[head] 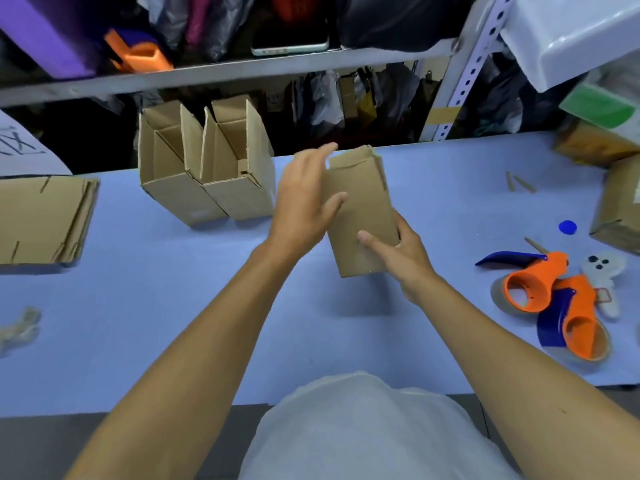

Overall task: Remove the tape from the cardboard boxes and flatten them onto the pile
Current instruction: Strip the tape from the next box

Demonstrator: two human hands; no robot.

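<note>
A small brown cardboard box (pixel 360 209) is held upright above the middle of the blue table (pixel 173 306). My right hand (pixel 398 258) grips its lower right side from below. My left hand (pixel 304 199) lies against its left face, fingers spread and thumb on the front. Two open-topped cardboard boxes (pixel 207 168) stand side by side behind and to the left. A pile of flattened cardboard (pixel 41 220) lies at the table's left edge.
Two orange and blue tape dispensers (pixel 554 299) lie at the right, with a blue cap (pixel 567 226) and closed boxes (pixel 620 206) beyond them. A crumpled tape wad (pixel 20 327) sits far left. A metal shelf (pixel 242 71) with bags runs along the back.
</note>
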